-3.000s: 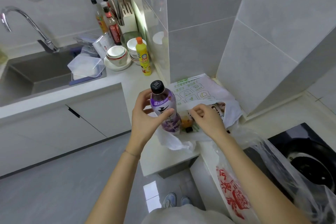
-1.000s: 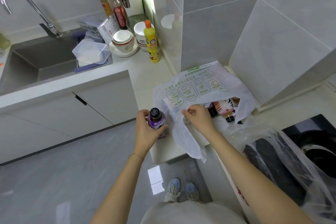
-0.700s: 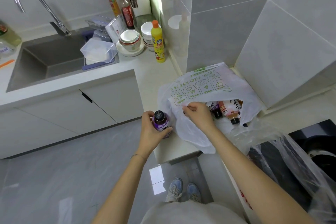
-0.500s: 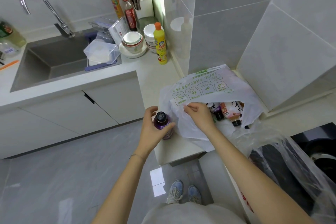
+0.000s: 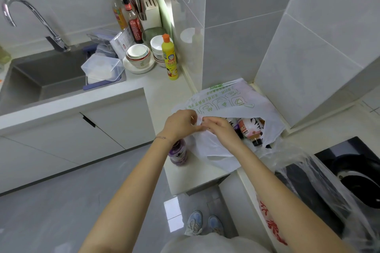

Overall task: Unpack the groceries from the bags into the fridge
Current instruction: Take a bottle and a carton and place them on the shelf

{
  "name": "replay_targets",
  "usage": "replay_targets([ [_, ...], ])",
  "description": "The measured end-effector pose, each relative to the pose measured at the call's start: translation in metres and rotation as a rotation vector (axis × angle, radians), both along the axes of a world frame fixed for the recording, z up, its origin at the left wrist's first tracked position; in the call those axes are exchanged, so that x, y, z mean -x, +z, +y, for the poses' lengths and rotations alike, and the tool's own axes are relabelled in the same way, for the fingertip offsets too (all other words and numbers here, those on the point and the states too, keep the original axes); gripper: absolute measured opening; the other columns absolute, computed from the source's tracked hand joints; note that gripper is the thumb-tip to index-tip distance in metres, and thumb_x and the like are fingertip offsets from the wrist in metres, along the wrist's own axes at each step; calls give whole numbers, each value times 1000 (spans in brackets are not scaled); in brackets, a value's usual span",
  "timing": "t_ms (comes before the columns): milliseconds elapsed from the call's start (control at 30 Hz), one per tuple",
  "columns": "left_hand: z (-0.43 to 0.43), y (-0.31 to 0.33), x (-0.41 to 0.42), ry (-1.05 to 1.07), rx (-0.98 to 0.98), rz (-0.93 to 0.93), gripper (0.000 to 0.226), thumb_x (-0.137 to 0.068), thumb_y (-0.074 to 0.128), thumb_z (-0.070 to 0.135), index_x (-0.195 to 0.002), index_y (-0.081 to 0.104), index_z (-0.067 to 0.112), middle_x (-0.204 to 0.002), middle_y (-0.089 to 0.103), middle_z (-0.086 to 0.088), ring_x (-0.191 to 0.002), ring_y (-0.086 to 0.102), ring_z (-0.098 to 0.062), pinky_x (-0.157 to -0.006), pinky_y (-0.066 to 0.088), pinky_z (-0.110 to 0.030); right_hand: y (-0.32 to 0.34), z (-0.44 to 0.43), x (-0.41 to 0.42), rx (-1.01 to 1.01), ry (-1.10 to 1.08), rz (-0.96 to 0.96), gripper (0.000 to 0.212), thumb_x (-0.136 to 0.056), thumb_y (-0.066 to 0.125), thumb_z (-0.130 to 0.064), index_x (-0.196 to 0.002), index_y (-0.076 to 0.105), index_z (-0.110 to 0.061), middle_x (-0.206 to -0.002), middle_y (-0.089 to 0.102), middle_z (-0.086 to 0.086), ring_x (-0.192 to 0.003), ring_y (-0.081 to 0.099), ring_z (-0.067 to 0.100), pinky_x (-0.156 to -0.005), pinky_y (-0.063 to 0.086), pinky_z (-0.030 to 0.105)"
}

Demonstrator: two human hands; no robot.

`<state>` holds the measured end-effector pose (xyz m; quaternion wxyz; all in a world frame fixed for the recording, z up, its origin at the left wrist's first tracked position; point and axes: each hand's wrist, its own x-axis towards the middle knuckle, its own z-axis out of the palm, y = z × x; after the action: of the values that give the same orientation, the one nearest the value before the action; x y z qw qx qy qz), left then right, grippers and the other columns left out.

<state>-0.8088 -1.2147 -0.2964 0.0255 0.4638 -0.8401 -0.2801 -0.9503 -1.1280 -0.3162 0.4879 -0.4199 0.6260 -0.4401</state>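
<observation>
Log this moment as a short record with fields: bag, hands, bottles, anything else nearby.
white bag: on the counter, mouth open toward the person
left hand: pinches its rim
right hand: pinches the rim beside the left
purple bottle: upright on the counter, outside the bag, held by neither hand
pink-labelled bottle: lying inside the bag
clear bag: at right, red print
fridge: not in view

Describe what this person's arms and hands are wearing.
Both forearms are bare, with no sleeves in view. The left hand and right hand wear no gloves. A thin chain bracelet circles the left wrist.
</observation>
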Motion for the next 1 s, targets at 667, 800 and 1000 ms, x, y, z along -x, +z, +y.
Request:
replay_targets([
  [667, -33, -19, -1, -320, -99, 215, 44, -81, 58, -11, -102, 69, 26, -110, 61, 9, -97, 54, -6, -76, 40, -11, -50, 27, -35, -90, -66, 155, 31, -88, 60, -2, -117, 68, -11, -111, 69, 1, -96, 63, 7, -83, 45, 12],
  [800, -42, -25, -1, -318, -58, 72, 47, -85, 53, -9, -119, 67, 18, -120, 60, 1, -98, 47, -6, -82, 34, -14, -55, 29, -41, -131, 22, 145, 39, -93, 53, -1, -130, 59, -9, -130, 61, 3, -117, 58, 17, -97, 43, 19],
  [1000, -57, -34, 0, -312, -143, -18, 40, -86, 71, 15, -125, 64, 13, -125, 57, -4, -89, 52, -13, -83, 41, -20, -64, 34, -43, -167, 115, 213, 42, -95, 46, -1, -134, 56, -13, -135, 58, 3, -116, 53, 6, -95, 39, 14],
])
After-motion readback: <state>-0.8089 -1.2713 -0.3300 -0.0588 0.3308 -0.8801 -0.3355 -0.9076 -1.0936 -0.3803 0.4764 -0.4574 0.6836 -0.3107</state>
